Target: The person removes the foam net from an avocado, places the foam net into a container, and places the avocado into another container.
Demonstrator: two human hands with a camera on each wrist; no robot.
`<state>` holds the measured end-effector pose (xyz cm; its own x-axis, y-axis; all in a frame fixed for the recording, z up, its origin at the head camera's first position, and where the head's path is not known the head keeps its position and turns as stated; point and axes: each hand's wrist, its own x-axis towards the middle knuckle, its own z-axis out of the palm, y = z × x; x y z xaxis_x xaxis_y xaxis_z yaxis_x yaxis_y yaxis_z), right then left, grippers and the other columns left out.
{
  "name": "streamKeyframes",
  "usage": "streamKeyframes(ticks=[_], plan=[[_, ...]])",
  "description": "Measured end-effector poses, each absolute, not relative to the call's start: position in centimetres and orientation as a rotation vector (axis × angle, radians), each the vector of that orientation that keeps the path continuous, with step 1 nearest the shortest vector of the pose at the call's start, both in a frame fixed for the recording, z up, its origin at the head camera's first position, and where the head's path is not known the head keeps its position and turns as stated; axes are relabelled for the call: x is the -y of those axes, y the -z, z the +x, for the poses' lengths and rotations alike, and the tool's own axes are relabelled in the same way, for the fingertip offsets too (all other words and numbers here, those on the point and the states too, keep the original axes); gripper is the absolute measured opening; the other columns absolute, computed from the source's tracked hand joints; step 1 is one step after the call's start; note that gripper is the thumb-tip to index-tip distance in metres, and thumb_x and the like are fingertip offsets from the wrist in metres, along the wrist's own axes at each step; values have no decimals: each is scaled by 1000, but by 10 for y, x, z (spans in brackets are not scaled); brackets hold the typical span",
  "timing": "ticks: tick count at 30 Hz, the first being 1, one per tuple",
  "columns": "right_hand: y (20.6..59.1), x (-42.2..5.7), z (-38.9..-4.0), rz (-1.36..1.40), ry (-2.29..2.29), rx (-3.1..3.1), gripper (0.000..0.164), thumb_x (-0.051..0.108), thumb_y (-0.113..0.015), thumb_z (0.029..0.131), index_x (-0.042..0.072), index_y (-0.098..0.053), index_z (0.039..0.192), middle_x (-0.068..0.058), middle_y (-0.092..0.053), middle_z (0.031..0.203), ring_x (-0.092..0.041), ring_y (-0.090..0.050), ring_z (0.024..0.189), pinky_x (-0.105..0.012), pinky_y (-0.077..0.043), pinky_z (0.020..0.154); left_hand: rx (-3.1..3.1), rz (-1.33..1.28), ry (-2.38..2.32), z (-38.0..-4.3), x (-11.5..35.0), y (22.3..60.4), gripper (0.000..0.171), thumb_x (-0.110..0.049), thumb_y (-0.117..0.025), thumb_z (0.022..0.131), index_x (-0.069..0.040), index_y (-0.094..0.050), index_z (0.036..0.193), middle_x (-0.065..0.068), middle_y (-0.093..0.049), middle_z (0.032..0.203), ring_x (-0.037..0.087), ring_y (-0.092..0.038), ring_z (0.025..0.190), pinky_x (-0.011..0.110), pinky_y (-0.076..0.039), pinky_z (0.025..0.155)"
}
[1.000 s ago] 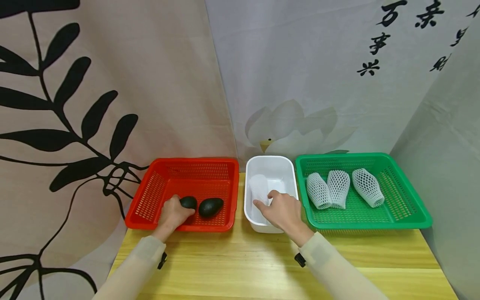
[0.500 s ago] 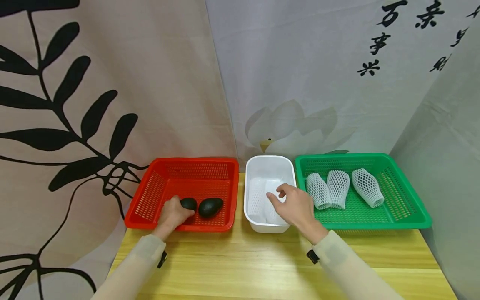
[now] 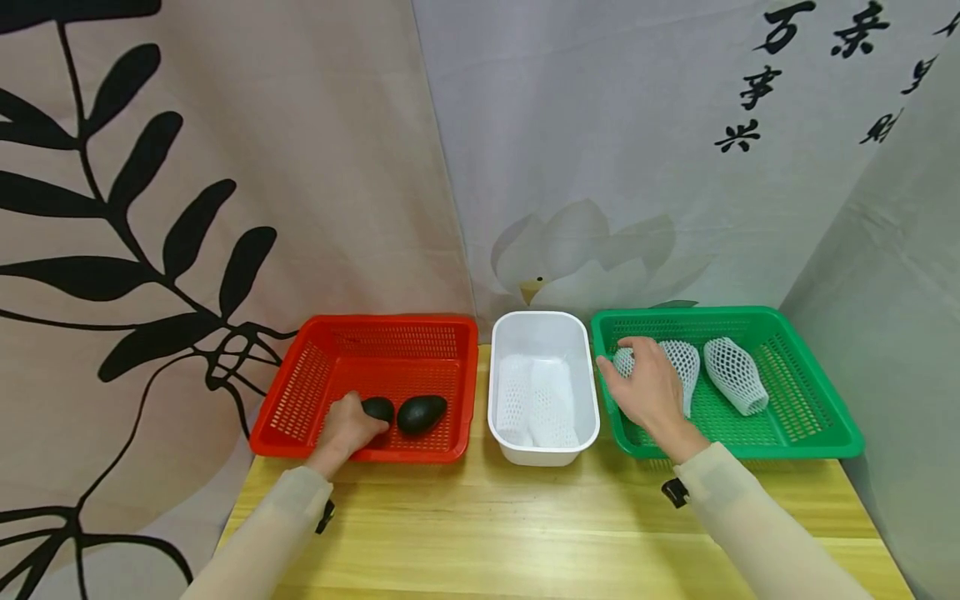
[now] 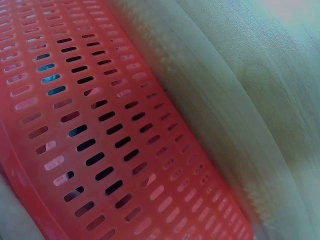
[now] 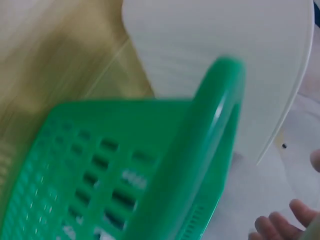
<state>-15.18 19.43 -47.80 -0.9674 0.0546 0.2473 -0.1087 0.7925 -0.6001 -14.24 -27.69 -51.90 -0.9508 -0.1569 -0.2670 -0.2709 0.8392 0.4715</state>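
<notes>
In the head view my left hand (image 3: 347,429) is inside the red basket (image 3: 405,327), its fingers and thumb round a dark avocado (image 3: 378,407). A second avocado (image 3: 422,415) lies just to the right. My right hand (image 3: 651,390) is over the left end of the green basket (image 3: 813,417), thumb and fingers apart, nothing between them. It partly covers a white foam net sleeve (image 3: 623,361). Two more sleeves lie in that basket, a middle sleeve (image 3: 686,367) and a right-hand sleeve (image 3: 737,375). The right wrist view shows several relaxed fingertips (image 5: 272,227).
Between the baskets stands a white tub (image 3: 542,319) with pale foam net sleeves (image 3: 551,408) on its bottom. All three containers stand along the back of a wooden table (image 3: 480,533). Printed cloth (image 3: 337,167) hangs behind. The left wrist view shows the red basket's slotted wall (image 4: 110,145).
My right hand has left a white net sleeve in the white tub and moved right, over the green basket. My left hand stays at the same avocado.
</notes>
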Motion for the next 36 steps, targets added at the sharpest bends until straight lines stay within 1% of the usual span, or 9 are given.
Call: streamKeyframes(ticks=[2, 8, 15, 18, 20, 24, 30, 33, 36], plan=[[478, -201, -156, 28, -926, 2749, 55, 41, -65, 102, 0, -60, 137, -24, -59, 136, -44, -58, 120, -62, -49, 93, -2801, -334, -764, -142, 277, 519, 52, -19, -84, 79, 12, -57, 112, 31, -67, 102, 39, -68, 85, 53, -58, 77], [480, -214, -164, 35, -859, 2834, 60, 36, -66, 100, -5, -54, 143, -29, -54, 142, -49, -54, 124, -65, -47, 95, -2793, -320, -764, -141, 278, 516, 52, -16, -84, 80, 13, -57, 114, 31, -67, 101, 41, -68, 84, 54, -59, 75], [489, -224, -173, 53, -763, 2939, 70, 35, -69, 97, -13, -48, 144, -36, -50, 143, -53, -48, 130, -68, -44, 102, -2783, -314, -765, -142, 278, 515, 58, -15, -83, 81, 14, -56, 123, 33, -67, 107, 41, -68, 88, 55, -59, 79], [493, -228, -176, 57, -707, 2995, 75, 36, -70, 95, -16, -46, 144, -39, -48, 143, -55, -46, 131, -69, -43, 102, -2783, -305, -763, -142, 280, 515, 63, -14, -82, 81, 15, -54, 129, 34, -67, 110, 42, -68, 91, 55, -58, 80], [494, -229, -177, 62, -675, 3031, 77, 37, -71, 94, -17, -46, 144, -40, -48, 142, -57, -46, 129, -70, -43, 102, -2786, -302, -762, -142, 281, 515, 66, -14, -82, 82, 16, -52, 133, 35, -66, 113, 44, -68, 94, 56, -58, 81], [496, -231, -179, 67, -606, 3109, 80, 37, -71, 93, -19, -44, 144, -42, -47, 141, -59, -46, 128, -72, -45, 97, -2796, -290, -757, -142, 283, 514, 70, -15, -82, 82, 16, -51, 136, 36, -64, 118, 48, -67, 100, 57, -57, 84], [499, -232, -182, 66, -514, 3231, 82, 38, -69, 93, -22, -42, 142, -47, -39, 146, -62, -41, 132, -75, -44, 97, -2797, -275, -762, -141, 284, 513, 76, -15, -81, 83, 17, -46, 143, 39, -60, 127, 51, -64, 108, 60, -56, 89], [503, -233, -183, 64, -482, 3263, 79, 38, -69, 93, -23, -44, 135, -47, -44, 139, -61, -47, 125, -73, -48, 92, -2799, -275, -773, -141, 285, 512, 76, -15, -81, 83, 17, -46, 143, 40, -59, 130, 51, -64, 110, 59, -55, 90], [507, -234, -185, 71, -456, 3280, 74, 39, -71, 92, -23, -49, 127, -44, -54, 126, -58, -54, 115, -71, -51, 84, -2810, -287, -792, -140, 287, 511, 74, -16, -81, 83, 16, -49, 141, 39, -59, 132, 50, -64, 111, 58, -55, 91]])
